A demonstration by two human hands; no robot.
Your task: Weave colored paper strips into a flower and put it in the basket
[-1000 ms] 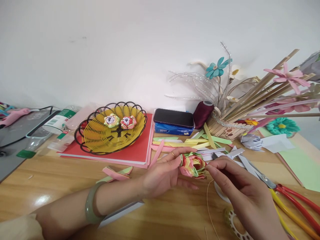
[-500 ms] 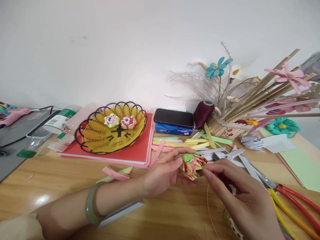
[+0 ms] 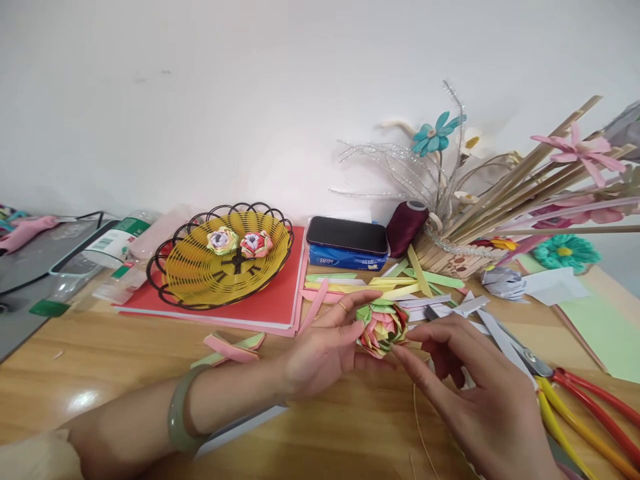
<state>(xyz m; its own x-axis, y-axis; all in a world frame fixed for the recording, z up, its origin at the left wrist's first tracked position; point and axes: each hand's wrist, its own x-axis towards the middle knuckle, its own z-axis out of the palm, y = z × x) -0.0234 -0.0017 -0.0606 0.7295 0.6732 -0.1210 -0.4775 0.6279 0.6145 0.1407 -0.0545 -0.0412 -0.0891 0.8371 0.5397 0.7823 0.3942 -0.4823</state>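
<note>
Through the head camera I saw one paper flower (image 3: 383, 328), round and many-layered, its pointed petals pink and pale yellow toward the middle, with green and dark red ones around the outside. It was held up off the table (image 3: 125, 373), its open face tipped toward me, the left hand (image 3: 325, 350) gripping its left side between thumb and fingers. The right hand's (image 3: 480, 383) thumb met its lower right edge, though I couldn't tell whether a petal was pinched there.
</note>
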